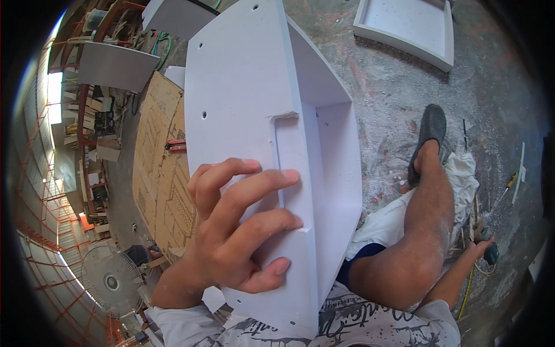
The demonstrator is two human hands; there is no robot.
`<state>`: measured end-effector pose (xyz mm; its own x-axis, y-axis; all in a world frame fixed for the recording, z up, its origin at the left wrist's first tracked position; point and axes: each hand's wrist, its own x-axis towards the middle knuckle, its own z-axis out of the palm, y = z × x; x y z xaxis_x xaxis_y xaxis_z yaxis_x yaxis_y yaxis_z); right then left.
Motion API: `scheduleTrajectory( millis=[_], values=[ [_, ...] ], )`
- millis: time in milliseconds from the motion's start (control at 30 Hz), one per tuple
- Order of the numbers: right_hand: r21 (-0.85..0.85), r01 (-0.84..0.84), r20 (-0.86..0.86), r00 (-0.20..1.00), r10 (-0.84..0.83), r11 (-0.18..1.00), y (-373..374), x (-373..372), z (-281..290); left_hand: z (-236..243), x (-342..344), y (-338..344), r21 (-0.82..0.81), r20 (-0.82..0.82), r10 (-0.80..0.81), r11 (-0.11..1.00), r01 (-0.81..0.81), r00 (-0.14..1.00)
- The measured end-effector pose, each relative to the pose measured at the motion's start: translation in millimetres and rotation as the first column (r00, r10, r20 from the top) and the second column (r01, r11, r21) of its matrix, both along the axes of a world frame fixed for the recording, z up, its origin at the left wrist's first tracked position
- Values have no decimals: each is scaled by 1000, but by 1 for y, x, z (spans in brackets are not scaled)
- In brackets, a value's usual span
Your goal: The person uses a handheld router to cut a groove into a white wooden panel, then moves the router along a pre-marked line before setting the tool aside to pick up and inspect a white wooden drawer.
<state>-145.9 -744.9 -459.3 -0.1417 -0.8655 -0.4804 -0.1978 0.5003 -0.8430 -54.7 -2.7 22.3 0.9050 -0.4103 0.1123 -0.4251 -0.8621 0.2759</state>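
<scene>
A white box-like board piece (243, 75) with screw holes leans against me, its open side facing right. Cut into its front panel near the edge is a shallow, narrow recess (287, 153) with a ragged upper end. My left hand (231, 231) lies over this panel, fingers apart, with fingertips touching the recess and the panel's edge. Far to the lower right, my right hand (481, 247) is closed around a dark, rounded tool (491, 254) low by the floor. A cord loops beside it; the tool's exact kind is too small to tell.
Another white tray-like box (404, 49) lies at the far right. A yellow-handled screwdriver (511, 181), white cloth (462, 176) and tape measure strip (466, 292) are on the dusty floor. Left are brown cardboard (159, 168), a red-handled cutter (176, 145) and a fan (113, 282).
</scene>
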Motion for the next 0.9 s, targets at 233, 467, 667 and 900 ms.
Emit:
scheduleTrajectory(
  millis=[233, 467, 667, 900],
  values=[
    [87, -10, 14, 1000, 9, 996, 21, 16, 22, 0, 10, -24, 77, 5, -59, 995, 59, 998],
    [209, -34, -19, 999, 39, 977, 22, 10, 11, 2, 32, -39, 92, 106, -39, 995, 29, 994],
    [326, -218, 117, 975, 190, 920, 34, 5, -5, 6, 53, -43, 315, 196, -8, 947, -55, 980],
    [394, -306, 222, 947, 233, 867, 23, 1, -14, 4, 43, -53, 341, 233, 37, 933, -117, 972]
  ],
)
